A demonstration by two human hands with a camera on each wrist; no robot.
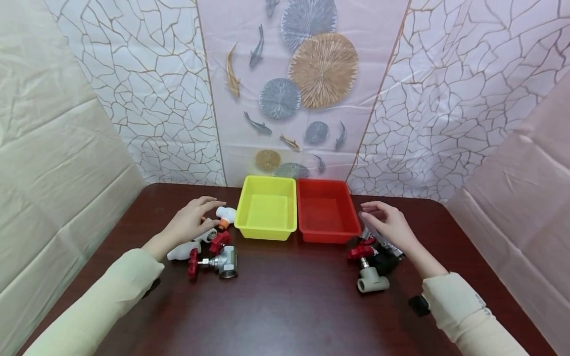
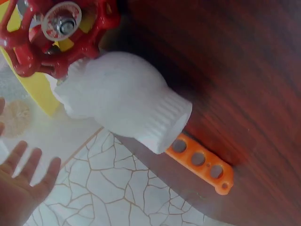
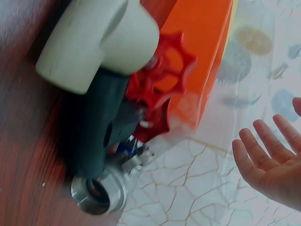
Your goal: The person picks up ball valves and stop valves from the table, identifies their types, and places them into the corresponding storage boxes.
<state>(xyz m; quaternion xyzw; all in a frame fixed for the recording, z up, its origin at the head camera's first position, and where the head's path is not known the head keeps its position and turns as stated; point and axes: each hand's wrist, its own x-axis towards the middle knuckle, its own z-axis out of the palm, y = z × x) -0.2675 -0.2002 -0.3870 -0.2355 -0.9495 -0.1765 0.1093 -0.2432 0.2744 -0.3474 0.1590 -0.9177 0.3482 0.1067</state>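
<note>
My left hand (image 1: pixel 192 221) hovers over a group of valves at the left, its fingers loosely bent and holding nothing. Below it lie a white plastic valve (image 2: pixel 124 94) with an orange handle (image 2: pixel 200 157) and a metal valve (image 1: pixel 226 262) with a red handwheel (image 1: pixel 193 264). A white fitting with an orange part (image 1: pixel 226 214) is near its fingertips. My right hand (image 1: pixel 393 225), also holding nothing, is above a second group at the right. There I see a grey plastic valve (image 3: pixel 89 42) with a red handwheel (image 3: pixel 167 70), a black valve (image 3: pixel 96 122) and a threaded metal valve (image 3: pixel 101 190).
A yellow bin (image 1: pixel 265 233) and a red bin (image 1: pixel 329 237) stand side by side at the back of the dark wooden table (image 1: pixel 285 306). Patterned cloth (image 1: pixel 169 99) hangs behind, with pale cloth walls on both sides.
</note>
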